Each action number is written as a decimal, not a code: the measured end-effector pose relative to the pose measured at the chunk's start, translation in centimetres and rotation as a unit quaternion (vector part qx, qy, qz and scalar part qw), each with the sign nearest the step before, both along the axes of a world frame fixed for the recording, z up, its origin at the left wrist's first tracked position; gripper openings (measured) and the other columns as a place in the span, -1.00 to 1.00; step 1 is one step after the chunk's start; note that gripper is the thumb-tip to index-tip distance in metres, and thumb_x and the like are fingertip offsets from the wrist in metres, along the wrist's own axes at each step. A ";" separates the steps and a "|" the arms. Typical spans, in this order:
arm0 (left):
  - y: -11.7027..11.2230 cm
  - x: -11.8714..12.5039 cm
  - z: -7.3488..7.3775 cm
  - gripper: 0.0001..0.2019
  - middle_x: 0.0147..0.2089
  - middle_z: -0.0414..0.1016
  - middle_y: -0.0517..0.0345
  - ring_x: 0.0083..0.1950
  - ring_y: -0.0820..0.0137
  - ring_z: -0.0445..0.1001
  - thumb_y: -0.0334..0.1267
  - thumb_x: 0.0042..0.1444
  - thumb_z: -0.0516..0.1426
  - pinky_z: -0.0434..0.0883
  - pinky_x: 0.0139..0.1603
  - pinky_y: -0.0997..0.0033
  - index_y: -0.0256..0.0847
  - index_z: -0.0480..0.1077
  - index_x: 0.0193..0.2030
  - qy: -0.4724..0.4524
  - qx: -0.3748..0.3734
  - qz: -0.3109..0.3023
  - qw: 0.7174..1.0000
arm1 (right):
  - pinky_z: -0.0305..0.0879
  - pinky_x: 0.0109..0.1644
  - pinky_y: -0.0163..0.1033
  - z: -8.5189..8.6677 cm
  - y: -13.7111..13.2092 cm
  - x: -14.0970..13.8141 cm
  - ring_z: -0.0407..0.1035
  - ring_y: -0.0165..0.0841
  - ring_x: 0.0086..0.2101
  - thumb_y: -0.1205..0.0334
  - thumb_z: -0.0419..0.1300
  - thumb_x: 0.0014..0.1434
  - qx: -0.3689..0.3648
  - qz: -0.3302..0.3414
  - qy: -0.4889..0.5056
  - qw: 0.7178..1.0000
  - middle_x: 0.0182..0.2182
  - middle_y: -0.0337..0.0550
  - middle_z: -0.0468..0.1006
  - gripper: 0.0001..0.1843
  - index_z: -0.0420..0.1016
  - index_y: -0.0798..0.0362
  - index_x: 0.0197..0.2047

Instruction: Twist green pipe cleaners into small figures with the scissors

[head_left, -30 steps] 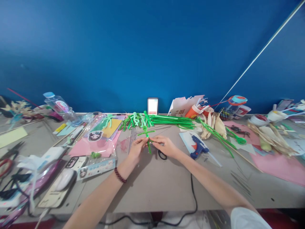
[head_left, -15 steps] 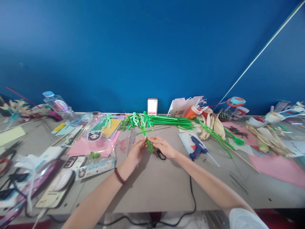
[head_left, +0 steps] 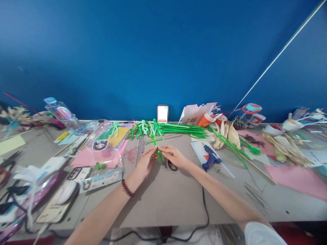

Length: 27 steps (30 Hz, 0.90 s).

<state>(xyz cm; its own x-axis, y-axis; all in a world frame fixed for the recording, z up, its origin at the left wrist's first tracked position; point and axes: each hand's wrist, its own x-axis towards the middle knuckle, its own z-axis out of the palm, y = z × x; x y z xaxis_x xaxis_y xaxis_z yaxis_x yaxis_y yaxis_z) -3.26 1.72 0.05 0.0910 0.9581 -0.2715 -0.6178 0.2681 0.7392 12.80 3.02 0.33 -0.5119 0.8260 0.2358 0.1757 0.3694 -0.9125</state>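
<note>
Between my hands is a small figure of twisted green pipe cleaners (head_left: pixel 154 140), with thin arms out to both sides and two strands hanging down. My left hand (head_left: pixel 146 160) pinches it at the middle from the left. From the right, the fingers of my right hand (head_left: pixel 176 157) close on one of its lower strands. Just under my right hand lie black-handled scissors (head_left: pixel 172 165), their blades hidden. Beyond the figure are a pile of similar green pipe cleaner pieces (head_left: pixel 145 128) and a bundle of long green pipe cleaners (head_left: pixel 185 130).
A blue glue gun (head_left: pixel 211 158) lies right of my hands, its black cable (head_left: pixel 205 204) running over the table edge. Left are a ruler (head_left: pixel 140 149), a plastic packet on pink paper (head_left: pixel 81 157) and a bottle (head_left: pixel 60 110). A phone (head_left: pixel 162 114) leans on the blue wall.
The figure's two lower strands now show more apart from each other. Both hands keep their hold in nearly the same place, and the view has shifted slightly.
</note>
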 end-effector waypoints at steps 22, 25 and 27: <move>-1.2 0.5 1.3 -0.79 -0.36 0.52 0.12 -0.34 0.42 0.42 -0.35 -0.21 0.31 0.31 -0.25 0.49 -0.23 0.50 -0.35 0.277 0.168 0.000 0.946 | -0.02 -0.60 -0.40 -0.1 0.6 -0.4 0.09 -0.60 -0.68 -0.01 0.35 -0.18 -0.248 -0.097 0.208 0.941 -0.62 -0.35 0.36 -0.62 0.44 0.13 -0.42; -1.3 0.5 1.3 -0.81 -0.34 0.52 0.11 -0.29 0.40 0.42 -0.37 -0.21 0.31 0.31 -0.20 0.49 -0.22 0.50 -0.36 0.289 0.202 0.048 0.935 | -0.04 -0.60 -0.39 0.1 0.4 -0.7 0.10 -0.58 -0.68 0.01 0.37 -0.22 -0.263 -0.102 0.214 0.935 -0.65 -0.37 0.35 -0.62 0.43 0.11 -0.42; -1.5 0.6 1.6 -0.85 -0.36 0.52 0.10 -0.31 0.38 0.41 -0.34 -0.17 0.29 0.31 -0.23 0.48 -0.21 0.50 -0.37 0.298 0.212 0.032 0.930 | -0.03 -0.60 -0.39 0.2 0.3 -0.9 0.10 -0.58 -0.67 0.02 0.39 -0.25 -0.265 -0.095 0.201 0.938 -0.62 -0.34 0.39 -0.60 0.46 0.12 -0.39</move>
